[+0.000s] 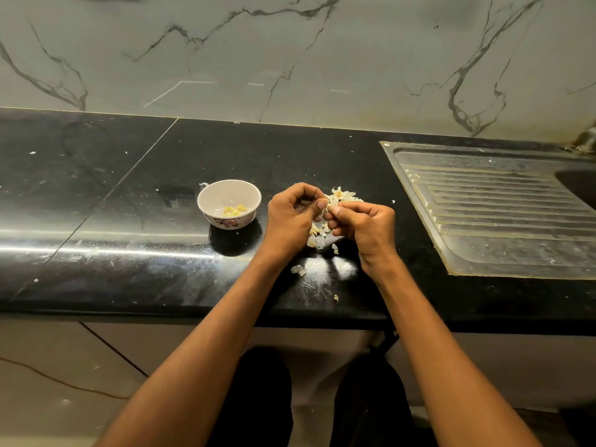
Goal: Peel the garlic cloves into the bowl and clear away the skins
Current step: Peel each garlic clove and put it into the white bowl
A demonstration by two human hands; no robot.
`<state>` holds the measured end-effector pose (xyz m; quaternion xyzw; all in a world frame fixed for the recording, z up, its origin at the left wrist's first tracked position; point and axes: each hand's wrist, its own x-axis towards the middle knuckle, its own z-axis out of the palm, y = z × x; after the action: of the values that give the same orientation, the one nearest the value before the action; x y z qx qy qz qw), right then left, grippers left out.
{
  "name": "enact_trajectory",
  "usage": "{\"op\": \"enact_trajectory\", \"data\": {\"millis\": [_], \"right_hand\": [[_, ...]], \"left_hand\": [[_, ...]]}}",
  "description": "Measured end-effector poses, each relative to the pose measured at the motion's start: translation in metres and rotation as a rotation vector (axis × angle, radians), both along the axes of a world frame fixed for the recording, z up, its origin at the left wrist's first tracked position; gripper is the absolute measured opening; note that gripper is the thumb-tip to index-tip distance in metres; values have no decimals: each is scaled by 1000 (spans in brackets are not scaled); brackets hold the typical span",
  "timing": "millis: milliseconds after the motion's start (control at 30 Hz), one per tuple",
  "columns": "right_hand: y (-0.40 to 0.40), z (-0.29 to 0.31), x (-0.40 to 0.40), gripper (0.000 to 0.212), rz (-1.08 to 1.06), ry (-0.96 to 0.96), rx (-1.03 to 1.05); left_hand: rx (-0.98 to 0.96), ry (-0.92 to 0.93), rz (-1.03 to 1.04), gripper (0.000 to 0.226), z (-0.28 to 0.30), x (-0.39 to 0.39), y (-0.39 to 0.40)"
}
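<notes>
A: What is seen in the head view?

B: A small white bowl [229, 203] is set on the black counter [129, 204] a little left of centre, with a few yellowish peeled cloves [234, 211] lying in its bottom. Just right of it, both hands are held together above a heap of papery skins [342, 196] at the centre of the frame. More skin scraps [299, 270] are scattered lower down, toward the counter's front edge. A steel draining board [503, 217] fills the right side.

A: What could go wrong from here?

B: The clove being worked is held over the skin heap, not over the bowl, so if it were to slip it would probably be lost among the skins. The skins look light and loose; some could be brushed off the front edge by a forearm, or dropped into the bowl, which stands close by. The scattered flecks may be missed when the clearing is done.

A: And the grip?

B: The left hand [292, 211] is curled, thumb and fingertips pinched at a small pale piece, taken to be a garlic clove [329, 205], mostly hidden. The right hand [364, 221] is likewise curled, its thumb and forefinger closed on the same piece from the other side. Neither hand is spread.
</notes>
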<state>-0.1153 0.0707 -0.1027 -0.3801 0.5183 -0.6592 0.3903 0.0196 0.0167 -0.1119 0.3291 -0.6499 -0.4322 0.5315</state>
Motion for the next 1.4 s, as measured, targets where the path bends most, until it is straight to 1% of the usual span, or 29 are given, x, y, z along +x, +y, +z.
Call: {"op": "enact_trajectory", "data": {"millis": [67, 133, 200, 333, 467, 533, 600, 700, 767, 1033, 1300, 1400], "right_hand": [[1, 2, 0, 4, -17, 7, -3], [3, 4, 1, 10, -29, 40, -14], [5, 5, 2, 14, -36, 105, -28], [6, 3, 4, 16, -68, 263, -38], [7, 3, 5, 29, -101, 382, -55], [7, 2, 5, 30, -108, 425, -61], [7, 3, 5, 29, -110, 417, -60], [5, 4, 4, 30, -106, 358, -52], [4, 4, 4, 31, -104, 335, -54], [0, 1, 2, 19, -127, 260, -63], [-1, 0, 2, 10, -119, 243, -77], [-1, 0, 2, 14, -114, 246, -77]], "left_hand": [[-24, -27, 31, 11, -1, 0, 1], [-74, -58, 70, 14, -3, -1, 3], [-111, -76, 107, 16, -3, -1, 4], [-204, -129, 166, 16, -2, 0, 4], [-267, -154, 157, 14, -3, -1, 6], [-277, -161, 158, 15, -3, -1, 6], [-243, -146, 151, 16, -3, -1, 5], [-119, -95, 116, 14, -1, -2, 5], [-75, -72, 100, 13, 0, -2, 4], [-62, -99, 114, 11, -4, -4, -1], [44, -66, 19, 11, 0, -4, 4], [90, -49, 6, 8, 1, -2, 3]]}}
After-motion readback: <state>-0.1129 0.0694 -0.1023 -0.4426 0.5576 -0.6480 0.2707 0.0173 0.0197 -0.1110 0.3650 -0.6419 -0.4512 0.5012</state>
